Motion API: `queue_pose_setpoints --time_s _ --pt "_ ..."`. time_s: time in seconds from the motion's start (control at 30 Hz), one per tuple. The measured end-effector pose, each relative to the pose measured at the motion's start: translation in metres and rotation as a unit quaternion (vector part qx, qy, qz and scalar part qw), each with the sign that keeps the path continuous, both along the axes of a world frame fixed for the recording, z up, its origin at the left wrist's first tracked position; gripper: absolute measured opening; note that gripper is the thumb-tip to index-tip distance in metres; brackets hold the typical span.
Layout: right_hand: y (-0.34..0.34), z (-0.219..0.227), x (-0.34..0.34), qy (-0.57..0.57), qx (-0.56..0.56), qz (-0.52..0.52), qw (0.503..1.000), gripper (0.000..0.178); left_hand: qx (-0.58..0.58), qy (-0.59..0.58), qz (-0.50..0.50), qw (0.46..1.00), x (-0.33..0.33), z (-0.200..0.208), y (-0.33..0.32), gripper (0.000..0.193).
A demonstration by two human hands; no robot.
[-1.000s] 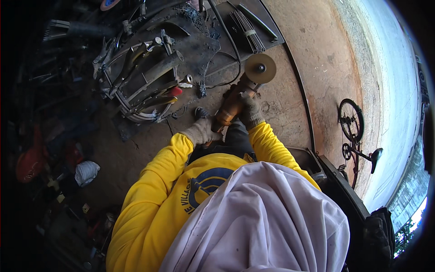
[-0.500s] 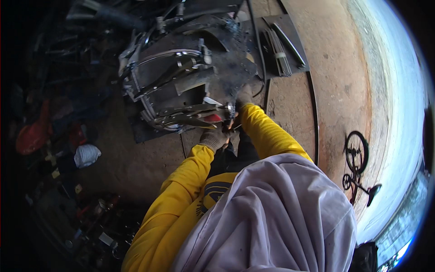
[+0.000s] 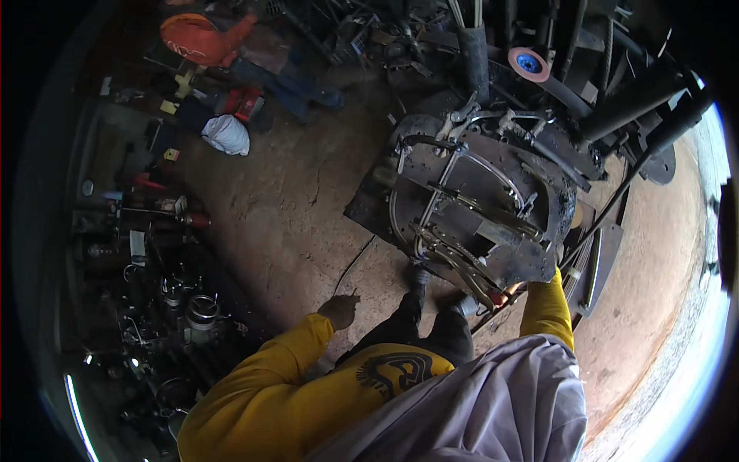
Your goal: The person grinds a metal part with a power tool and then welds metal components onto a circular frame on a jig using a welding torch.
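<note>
My left hand (image 3: 339, 310), in a dark glove, is held out over the floor, away from the metalwork. One fingertip stands apart from the others, and I see nothing in the hand. My right arm (image 3: 546, 308), in a yellow sleeve, reaches to the near right corner of a dark metal worktable (image 3: 531, 266). The right hand is mostly hidden at that corner, so its grip does not show. On the table lies a frame of curved metal rods (image 3: 431, 202) with flat bars. Beside the near corner is a small red piece (image 3: 499, 299) with an orange glow.
Dark tools and machine parts (image 3: 202, 309) crowd the left side. A person in orange (image 3: 204, 37) is at the upper left, near a white bag (image 3: 226, 135). An upright pipe (image 3: 473, 65) and a pink-rimmed disc (image 3: 529, 65) are beyond the table. Long rods (image 3: 593, 269) lie at right.
My left hand has left the table's near edge and moved left over the floor. My right arm stays at the table. The view has swung left, bringing more tools and the person in orange into sight.
</note>
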State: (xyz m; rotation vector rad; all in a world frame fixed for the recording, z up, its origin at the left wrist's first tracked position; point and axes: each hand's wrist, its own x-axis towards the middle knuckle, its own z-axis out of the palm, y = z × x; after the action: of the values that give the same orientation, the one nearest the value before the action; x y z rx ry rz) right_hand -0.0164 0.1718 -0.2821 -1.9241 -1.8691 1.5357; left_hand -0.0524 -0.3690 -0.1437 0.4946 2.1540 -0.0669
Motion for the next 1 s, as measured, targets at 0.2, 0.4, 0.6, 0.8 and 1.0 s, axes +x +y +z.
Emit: queue_pose_setpoints --time_s 0.2,0.4,0.6,0.8,1.0 --pt "0.017 -0.006 0.004 -0.013 0.019 0.022 1.000 0.064 -0.042 -0.034 0.044 0.998 0.004 0.027 0.005 0.041" --pt "0.004 -0.004 0.009 -0.022 0.028 0.059 0.998 0.059 -0.034 -0.065 0.153 0.986 -0.006 0.036 0.005 0.051" --pt "-0.026 0.007 0.026 -0.032 0.055 0.102 0.993 0.055 0.034 -0.079 0.203 0.975 -0.011 0.038 0.006 0.050" --pt "-0.062 0.028 0.079 -0.048 0.135 0.167 0.976 0.052 0.089 -0.061 0.238 0.965 -0.012 0.053 0.001 0.040" --pt "-0.145 0.071 0.149 -0.069 0.162 0.243 0.954 0.057 0.164 0.026 0.297 0.940 -0.005 0.070 -0.014 0.037"
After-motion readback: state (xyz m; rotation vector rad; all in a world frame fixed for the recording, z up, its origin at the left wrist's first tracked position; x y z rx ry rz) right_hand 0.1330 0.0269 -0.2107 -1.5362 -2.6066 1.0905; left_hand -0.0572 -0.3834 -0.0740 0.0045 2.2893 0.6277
